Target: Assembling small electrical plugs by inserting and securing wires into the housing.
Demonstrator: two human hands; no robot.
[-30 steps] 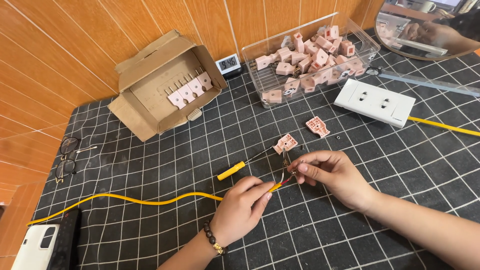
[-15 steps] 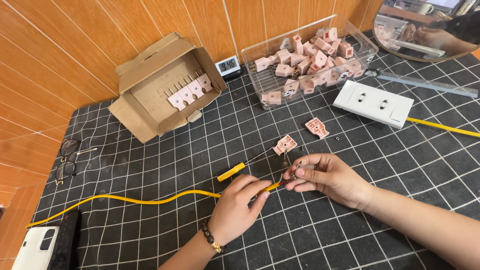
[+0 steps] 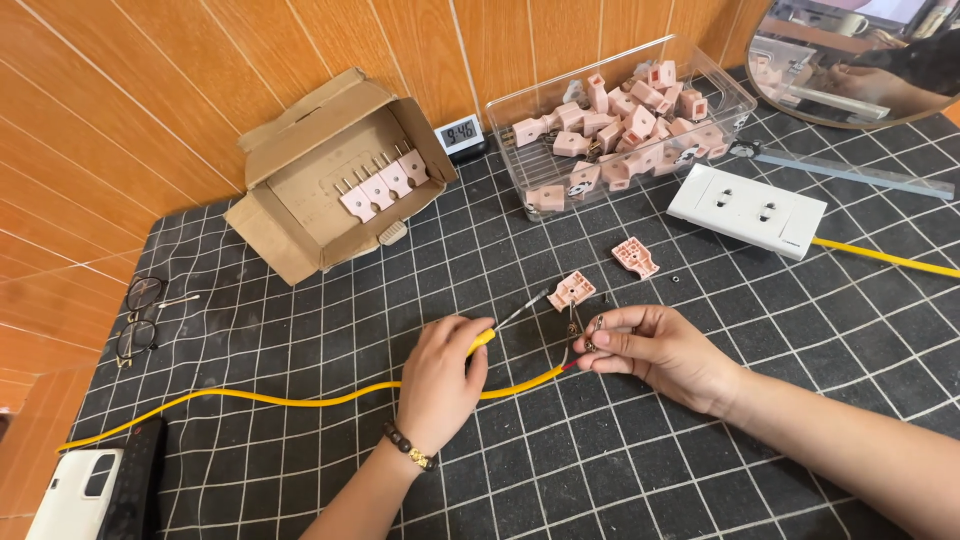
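Left hand [image 3: 441, 375] has moved off the yellow cable [image 3: 300, 398] and now closes on the yellow-handled screwdriver [image 3: 505, 324]. Your right hand [image 3: 655, 350] pinches the cable's bare wire ends beside the pink plug half [image 3: 571, 290] on the desk [image 3: 700, 470]. Screwing looks next.
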